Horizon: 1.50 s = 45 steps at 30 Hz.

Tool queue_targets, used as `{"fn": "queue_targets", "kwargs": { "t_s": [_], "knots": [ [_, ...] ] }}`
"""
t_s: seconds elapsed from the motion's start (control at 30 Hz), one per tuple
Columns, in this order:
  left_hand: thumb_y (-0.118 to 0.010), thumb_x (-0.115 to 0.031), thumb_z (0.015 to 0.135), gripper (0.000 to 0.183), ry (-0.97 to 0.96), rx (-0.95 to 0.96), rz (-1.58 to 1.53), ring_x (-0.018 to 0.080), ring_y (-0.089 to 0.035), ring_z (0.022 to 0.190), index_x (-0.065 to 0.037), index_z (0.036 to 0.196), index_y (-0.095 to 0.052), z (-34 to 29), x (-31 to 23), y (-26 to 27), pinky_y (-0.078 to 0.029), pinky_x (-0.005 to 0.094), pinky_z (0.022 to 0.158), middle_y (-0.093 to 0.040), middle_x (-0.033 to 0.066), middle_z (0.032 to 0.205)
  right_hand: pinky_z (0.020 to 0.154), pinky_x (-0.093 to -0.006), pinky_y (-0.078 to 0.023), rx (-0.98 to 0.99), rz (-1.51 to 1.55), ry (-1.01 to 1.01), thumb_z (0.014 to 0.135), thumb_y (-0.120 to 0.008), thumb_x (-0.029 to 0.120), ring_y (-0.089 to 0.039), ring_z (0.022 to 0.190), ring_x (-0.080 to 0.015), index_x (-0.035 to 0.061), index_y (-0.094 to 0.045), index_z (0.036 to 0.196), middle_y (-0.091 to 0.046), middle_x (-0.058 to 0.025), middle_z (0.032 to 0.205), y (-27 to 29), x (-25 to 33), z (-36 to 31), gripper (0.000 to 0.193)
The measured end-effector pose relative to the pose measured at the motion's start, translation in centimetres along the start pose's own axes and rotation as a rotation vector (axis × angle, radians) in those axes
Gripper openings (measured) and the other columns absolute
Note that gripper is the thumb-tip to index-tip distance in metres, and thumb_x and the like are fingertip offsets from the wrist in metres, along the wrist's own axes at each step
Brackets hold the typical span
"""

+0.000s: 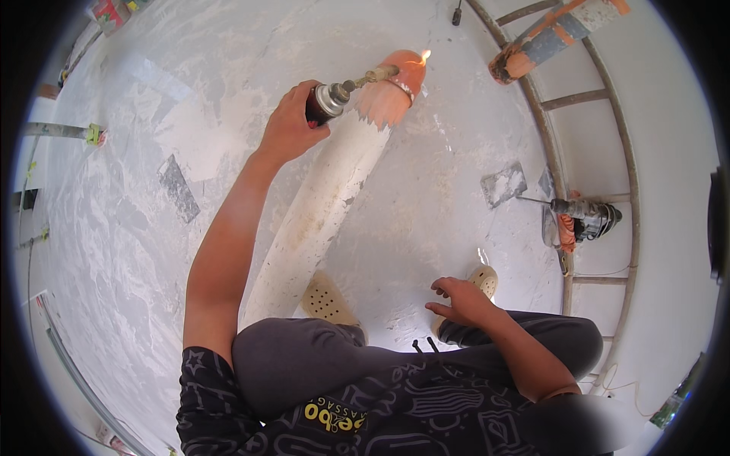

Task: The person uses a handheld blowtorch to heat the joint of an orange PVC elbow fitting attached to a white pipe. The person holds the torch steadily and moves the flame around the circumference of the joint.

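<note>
- Left hand [291, 125]: fingers and thumb closed round the torch [331, 100]; much of the can is hidden in the palm
- Torch: in the grip, nozzle directed up and right of it; whether the tip touches the orange end [411, 72] cannot be told
- Flame [426, 55]: beyond the orange end from the grip; its path across that surface is hard to make out
- Pipe [323, 197]: slants from the orange end down past the right of the grip; lower part hidden behind the leg [293, 361]
- Right hand [465, 302]: well apart from the grip, below and right; fingers loosely bent and parted, palm largely unseen
</note>
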<state>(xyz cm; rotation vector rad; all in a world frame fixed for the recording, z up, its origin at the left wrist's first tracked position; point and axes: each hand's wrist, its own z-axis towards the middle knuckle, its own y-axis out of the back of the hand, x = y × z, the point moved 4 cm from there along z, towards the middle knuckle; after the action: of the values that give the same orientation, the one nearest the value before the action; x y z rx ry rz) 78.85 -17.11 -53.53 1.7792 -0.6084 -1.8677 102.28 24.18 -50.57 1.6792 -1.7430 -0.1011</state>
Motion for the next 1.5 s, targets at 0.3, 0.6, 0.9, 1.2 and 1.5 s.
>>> {"fn": "queue_targets", "kwargs": {
  "t_s": [0.3,0.6,0.9,1.2,1.5],
  "knots": [
    [-0.080,-0.011,0.080,0.072,-0.103,-0.009,0.138,0.0337,-0.064,0.126,-0.013,0.148,-0.054,0.3,-1.8,-0.2,-0.058,0.0426,0.100,-0.064,0.0140,0.136,0.098,-0.0477,-0.056,0.011,-0.002,-0.009,0.101,-0.075,0.042,-0.072,0.112,-0.0376,0.0041,-0.067,0.127,-0.075,-0.0175,0.120,0.0,-0.1,0.1,0.047],
    [-0.080,-0.010,0.078,0.072,-0.017,-0.019,0.087,0.0334,-0.064,0.126,-0.016,0.145,-0.054,0.1,-1.3,0.6,-0.056,0.0468,0.105,-0.065,0.0108,0.131,0.098,-0.0474,-0.056,0.002,0.009,0.002,0.100,-0.075,0.042,-0.072,0.111,-0.0378,0.0040,-0.068,0.127,-0.075,-0.0173,0.119,0.0,-0.3,0.0,0.046],
    [-0.081,-0.010,0.077,0.072,-0.061,0.000,0.103,0.0349,-0.064,0.122,-0.015,0.143,-0.054,-0.7,-2.7,0.7,-0.056,0.0476,0.102,-0.065,0.0117,0.127,0.098,-0.0475,-0.056,0.012,-0.005,0.004,0.101,-0.075,0.042,-0.071,0.112,-0.0381,0.0044,-0.068,0.128,-0.075,-0.0173,0.120,0.0,-0.1,0.2,0.047],
    [-0.080,-0.009,0.080,0.072,-0.130,0.032,0.204,0.0321,-0.066,0.122,-0.016,0.146,-0.054,-0.9,-4.1,0.4,-0.061,0.0428,0.098,-0.064,0.0116,0.133,0.099,-0.0477,-0.056,0.026,-0.020,-0.003,0.101,-0.074,0.043,-0.072,0.112,-0.0386,0.0043,-0.067,0.128,-0.075,-0.0173,0.121,0.1,0.1,0.3,0.048],
    [-0.080,-0.006,0.079,0.073,-0.176,0.035,0.205,0.0335,-0.065,0.123,-0.016,0.146,-0.054,-0.7,-4.6,0.1,-0.062,0.0430,0.098,-0.063,0.0129,0.132,0.098,-0.0483,-0.056,0.005,-0.019,0.020,0.101,-0.075,0.042,-0.072,0.111,-0.0387,0.0048,-0.068,0.128,-0.075,-0.0172,0.120,0.0,0.0,0.3,0.047]
  ]
}}
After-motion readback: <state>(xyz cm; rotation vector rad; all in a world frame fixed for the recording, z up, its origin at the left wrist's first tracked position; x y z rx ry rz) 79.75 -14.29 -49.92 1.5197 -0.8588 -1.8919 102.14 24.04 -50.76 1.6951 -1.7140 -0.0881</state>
